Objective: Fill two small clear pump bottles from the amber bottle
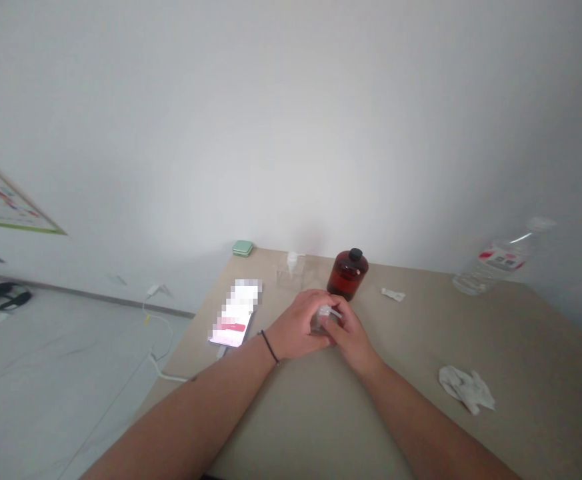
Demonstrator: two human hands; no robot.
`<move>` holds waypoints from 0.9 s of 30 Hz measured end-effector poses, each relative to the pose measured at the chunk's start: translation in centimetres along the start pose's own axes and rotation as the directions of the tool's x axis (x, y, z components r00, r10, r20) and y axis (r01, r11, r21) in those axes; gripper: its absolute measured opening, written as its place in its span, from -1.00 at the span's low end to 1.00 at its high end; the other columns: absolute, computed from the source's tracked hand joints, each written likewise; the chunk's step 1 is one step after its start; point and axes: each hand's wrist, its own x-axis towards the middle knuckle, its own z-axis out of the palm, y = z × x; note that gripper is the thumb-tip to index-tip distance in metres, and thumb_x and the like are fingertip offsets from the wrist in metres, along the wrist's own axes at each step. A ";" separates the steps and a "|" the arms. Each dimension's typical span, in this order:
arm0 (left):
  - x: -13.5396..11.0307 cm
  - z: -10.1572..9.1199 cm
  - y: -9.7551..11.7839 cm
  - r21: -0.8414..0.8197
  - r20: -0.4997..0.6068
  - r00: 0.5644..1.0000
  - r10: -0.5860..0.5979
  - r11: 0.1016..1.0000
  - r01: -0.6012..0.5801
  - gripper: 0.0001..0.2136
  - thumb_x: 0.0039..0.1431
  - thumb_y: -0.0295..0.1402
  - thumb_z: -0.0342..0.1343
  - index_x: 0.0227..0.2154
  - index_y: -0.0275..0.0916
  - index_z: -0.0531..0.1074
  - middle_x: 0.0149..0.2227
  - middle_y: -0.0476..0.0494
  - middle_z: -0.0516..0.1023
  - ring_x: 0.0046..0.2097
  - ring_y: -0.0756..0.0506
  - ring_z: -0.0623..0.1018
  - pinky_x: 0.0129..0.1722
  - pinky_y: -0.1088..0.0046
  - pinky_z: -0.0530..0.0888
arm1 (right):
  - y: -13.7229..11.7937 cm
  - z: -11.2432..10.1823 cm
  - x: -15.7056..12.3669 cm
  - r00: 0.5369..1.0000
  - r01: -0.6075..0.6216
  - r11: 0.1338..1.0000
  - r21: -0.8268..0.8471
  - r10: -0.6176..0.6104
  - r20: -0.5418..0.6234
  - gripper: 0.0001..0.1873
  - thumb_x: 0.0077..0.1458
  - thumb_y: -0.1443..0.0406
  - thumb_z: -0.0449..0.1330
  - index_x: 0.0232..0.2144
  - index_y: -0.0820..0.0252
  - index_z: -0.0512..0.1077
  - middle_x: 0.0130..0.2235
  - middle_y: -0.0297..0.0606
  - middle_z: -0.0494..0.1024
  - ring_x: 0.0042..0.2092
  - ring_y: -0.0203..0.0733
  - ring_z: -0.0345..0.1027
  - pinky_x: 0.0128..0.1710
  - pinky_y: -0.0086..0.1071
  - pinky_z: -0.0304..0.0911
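Note:
Both my hands meet near the middle of the beige table. My left hand, with a black band on the wrist, wraps around a small clear bottle. My right hand pinches the bottle's white top with closed fingers. Just behind them stands a brown glass bottle with a black cap. Most of the small clear bottle is hidden by my fingers.
A phone lies to the left with a white cable running off the table edge. A clear pump bottle and a green case sit at the back. A crumpled white tissue, a small wrapper and a tipped plastic water bottle lie to the right.

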 end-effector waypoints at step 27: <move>0.1 0.0 0.0 -0.025 -0.012 1.000 0.010 1.000 -0.010 -0.41 -0.05 -0.47 0.30 0.10 -0.18 0.31 0.10 -0.26 0.43 0.14 -0.28 0.40 0.18 0.06 0.33 | 0.2 -0.1 0.0 1.000 0.004 1.000 -0.015 -0.003 0.014 -0.60 0.11 0.02 0.29 -0.07 0.02 0.38 -0.07 -0.23 0.51 0.00 -0.03 0.40 0.04 -0.11 0.33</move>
